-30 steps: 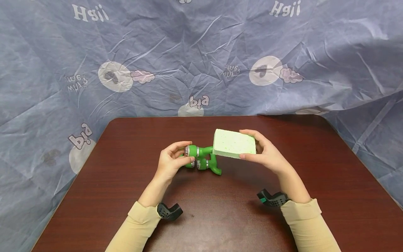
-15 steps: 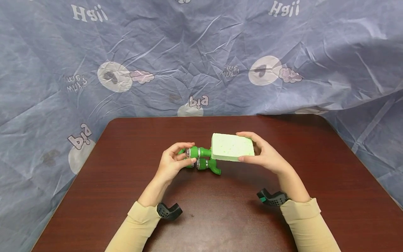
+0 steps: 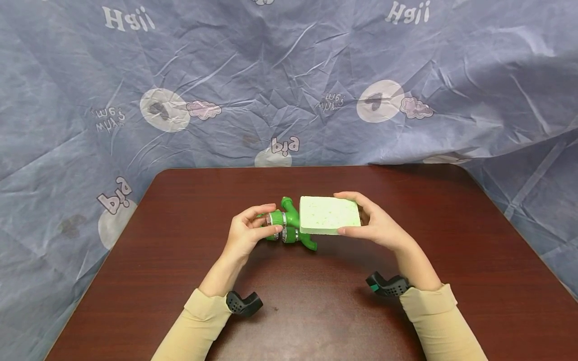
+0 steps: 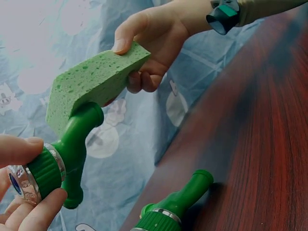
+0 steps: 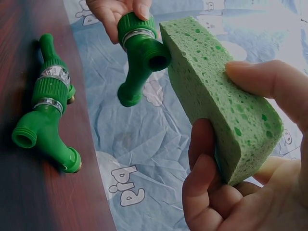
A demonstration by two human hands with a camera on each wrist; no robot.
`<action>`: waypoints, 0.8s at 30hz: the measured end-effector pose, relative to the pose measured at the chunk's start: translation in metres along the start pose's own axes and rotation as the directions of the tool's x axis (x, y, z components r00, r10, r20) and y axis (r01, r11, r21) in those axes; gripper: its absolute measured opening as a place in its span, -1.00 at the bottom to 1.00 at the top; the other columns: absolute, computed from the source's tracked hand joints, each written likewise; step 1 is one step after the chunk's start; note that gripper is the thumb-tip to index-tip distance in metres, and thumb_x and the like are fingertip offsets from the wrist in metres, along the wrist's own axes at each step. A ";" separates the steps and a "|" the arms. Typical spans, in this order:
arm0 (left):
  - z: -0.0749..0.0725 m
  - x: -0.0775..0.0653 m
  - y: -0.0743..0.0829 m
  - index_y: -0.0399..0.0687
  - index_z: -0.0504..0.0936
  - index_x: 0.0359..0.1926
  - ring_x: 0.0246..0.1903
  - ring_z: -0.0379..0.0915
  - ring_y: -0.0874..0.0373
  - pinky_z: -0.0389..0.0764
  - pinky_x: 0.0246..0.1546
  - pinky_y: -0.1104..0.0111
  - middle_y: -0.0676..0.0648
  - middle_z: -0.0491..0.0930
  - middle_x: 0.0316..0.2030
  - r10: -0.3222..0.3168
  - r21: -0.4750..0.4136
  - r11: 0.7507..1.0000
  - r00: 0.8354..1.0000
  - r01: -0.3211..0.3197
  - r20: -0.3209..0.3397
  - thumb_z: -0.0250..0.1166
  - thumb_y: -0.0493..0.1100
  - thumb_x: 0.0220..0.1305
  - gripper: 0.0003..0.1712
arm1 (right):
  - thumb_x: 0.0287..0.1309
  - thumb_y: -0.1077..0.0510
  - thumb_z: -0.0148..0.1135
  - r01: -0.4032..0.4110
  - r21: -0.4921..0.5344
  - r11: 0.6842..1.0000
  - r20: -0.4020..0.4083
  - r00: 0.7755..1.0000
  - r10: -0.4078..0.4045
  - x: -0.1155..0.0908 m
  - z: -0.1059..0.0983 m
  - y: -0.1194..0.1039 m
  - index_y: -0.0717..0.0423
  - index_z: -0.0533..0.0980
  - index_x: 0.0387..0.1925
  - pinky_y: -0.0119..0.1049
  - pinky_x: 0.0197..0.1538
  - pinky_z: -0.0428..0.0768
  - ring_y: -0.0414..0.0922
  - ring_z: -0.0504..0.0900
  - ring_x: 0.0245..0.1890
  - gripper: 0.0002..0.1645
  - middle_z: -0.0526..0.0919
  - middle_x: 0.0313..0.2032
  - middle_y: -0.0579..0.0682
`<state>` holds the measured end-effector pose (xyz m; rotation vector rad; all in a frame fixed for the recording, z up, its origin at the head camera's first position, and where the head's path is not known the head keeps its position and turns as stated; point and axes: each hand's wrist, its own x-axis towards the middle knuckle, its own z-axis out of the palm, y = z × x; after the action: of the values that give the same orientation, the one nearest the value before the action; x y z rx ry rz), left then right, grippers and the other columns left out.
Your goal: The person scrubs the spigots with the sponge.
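Observation:
My left hand (image 3: pixel 244 233) pinches the ribbed collar of a green Y-shaped hose splitter (image 4: pixel 72 144) with silver rings, held above the table. In my right hand (image 3: pixel 381 223) is a light green, pore-speckled block sponge (image 3: pixel 329 214), gripped at its right end between thumb and fingers. The sponge's left end lies against or very close to one branch of the splitter; I cannot tell which. Below them, a second green fitting (image 5: pixel 48 94) with ribbed collars and branching ends lies on the table, partly hidden in the head view by the held splitter and left hand.
The dark red-brown wooden table (image 3: pixel 298 311) carries the work. A wrinkled blue-grey printed cloth (image 3: pixel 271 75) hangs behind and beside it. Black wrist cameras (image 3: pixel 244 303) sit below both hands.
The sponge and right hand have moved left and slightly nearer to me. The held splitter has turned, so one branch now points up and away. The left hand stays nearly in place.

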<state>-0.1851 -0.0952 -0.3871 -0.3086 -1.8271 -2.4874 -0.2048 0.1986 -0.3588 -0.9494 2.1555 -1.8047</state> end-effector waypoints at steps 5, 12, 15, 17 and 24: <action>-0.001 0.001 0.000 -0.44 0.59 -0.09 -0.17 0.56 0.18 0.54 -0.15 0.42 -0.01 0.67 -0.21 0.021 0.072 0.997 1.000 -0.021 -0.003 0.40 -0.59 -0.23 -0.48 | -0.07 0.48 0.31 -0.002 -0.016 1.000 0.000 1.000 0.002 0.001 0.002 0.001 0.18 0.23 0.26 -0.31 -0.25 0.62 -0.11 0.60 -0.18 -0.18 0.50 -0.08 0.21; -0.001 0.001 -0.002 -0.48 0.55 -0.06 -0.14 0.53 0.20 0.49 -0.16 0.41 0.06 0.68 -0.22 0.013 0.078 0.997 1.000 -0.014 0.018 0.40 -0.54 -0.15 -0.49 | -0.07 0.48 0.31 0.002 -0.023 1.000 0.001 1.000 -0.002 0.001 0.004 0.001 0.21 0.24 0.25 -0.30 -0.25 0.62 -0.12 0.60 -0.17 -0.19 0.49 -0.06 0.22; -0.001 0.001 -0.002 -0.46 0.56 -0.06 -0.13 0.53 0.18 0.48 -0.10 0.36 0.04 0.67 -0.21 0.011 0.084 0.996 1.000 -0.012 0.013 0.39 -0.54 -0.16 -0.49 | -0.08 0.48 0.32 -0.002 -0.027 1.000 0.001 1.000 0.002 0.001 0.004 0.001 0.26 0.22 0.25 -0.30 -0.25 0.62 -0.12 0.60 -0.18 -0.19 0.50 -0.06 0.22; -0.001 0.001 -0.001 -0.43 0.57 -0.06 -0.12 0.52 0.17 0.48 -0.07 0.33 0.03 0.66 -0.21 0.012 0.092 0.996 1.000 -0.013 0.012 0.40 -0.54 -0.17 -0.49 | -0.08 0.47 0.32 -0.005 -0.029 1.000 0.003 1.000 0.005 0.001 0.004 0.001 0.30 0.20 0.25 -0.30 -0.25 0.62 -0.12 0.60 -0.18 -0.18 0.50 -0.06 0.21; -0.004 0.001 0.002 -0.17 0.68 -0.18 -0.11 0.50 0.13 0.50 -0.13 0.39 -0.04 0.65 -0.16 0.068 0.061 0.996 0.998 -0.068 0.005 0.36 -0.58 -0.20 -0.53 | -0.07 0.50 0.30 -0.011 -0.002 1.000 -0.007 1.000 0.011 0.000 0.000 0.000 0.30 0.19 0.25 -0.31 -0.27 0.62 -0.12 0.60 -0.21 -0.18 0.51 -0.11 0.20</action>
<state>-0.1863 -0.0996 -0.3859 -0.3662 -1.8569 -2.3827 -0.2047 0.1988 -0.3584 -0.9317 2.1630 -1.8032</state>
